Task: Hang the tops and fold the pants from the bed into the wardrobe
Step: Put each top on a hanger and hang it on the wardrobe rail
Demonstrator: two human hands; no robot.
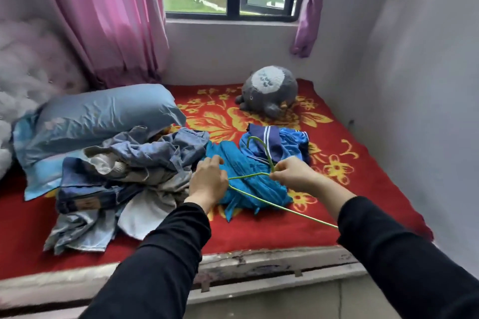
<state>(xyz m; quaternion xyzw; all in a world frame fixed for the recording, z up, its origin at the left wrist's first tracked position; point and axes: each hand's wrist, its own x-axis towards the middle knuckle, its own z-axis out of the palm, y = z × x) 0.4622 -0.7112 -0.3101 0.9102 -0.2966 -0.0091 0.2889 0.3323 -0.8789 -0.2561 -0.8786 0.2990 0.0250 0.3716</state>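
A thin green wire hanger point(261, 199) is held over a crumpled bright blue top point(248, 179) on the red flowered bed point(363, 189). My right hand point(293, 171) pinches the hanger at the base of its hook. My left hand point(208, 181) grips the hanger's left end, fingers curled. Behind the blue top lies a blue and navy striped garment point(280, 142). To the left sits a heap of denim and grey clothes point(124, 173).
A light blue pillow point(103, 119) lies at the left, and a grey plush toy point(269, 90) sits near the window wall. Pink curtains point(108, 13) hang at the back left. A white wall point(427, 111) borders the bed on the right. No wardrobe is in view.
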